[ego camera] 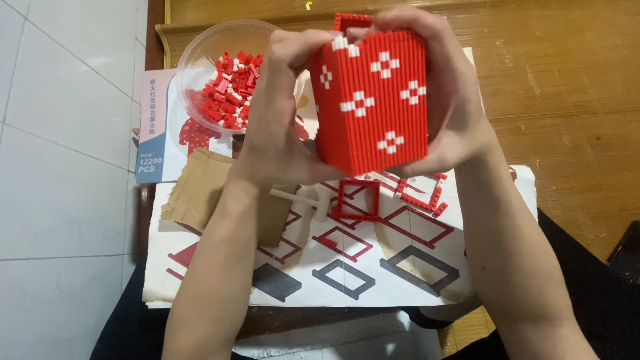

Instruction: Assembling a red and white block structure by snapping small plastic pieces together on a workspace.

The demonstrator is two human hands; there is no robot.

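Observation:
A tall red box built of tiny bricks (371, 100), with white flower patterns on its sides, is held up above the instruction sheet (373, 267). My left hand (277, 113) grips its left side, thumb on the top edge. My right hand (443, 87) wraps its right side and top, fingers pressing on the rim. Under the box lie a red square brick frame (358, 200) and a partly built red frame (427, 193) on the sheet. A small white tool (300, 198) lies beside my left wrist.
A clear bowl (200, 53) of loose red and white bricks stands at the upper left on a printed booklet (155, 127). A piece of brown cardboard (200, 190) lies under my left forearm. The wooden table (567, 100) extends right; tiled floor (67, 167) lies left.

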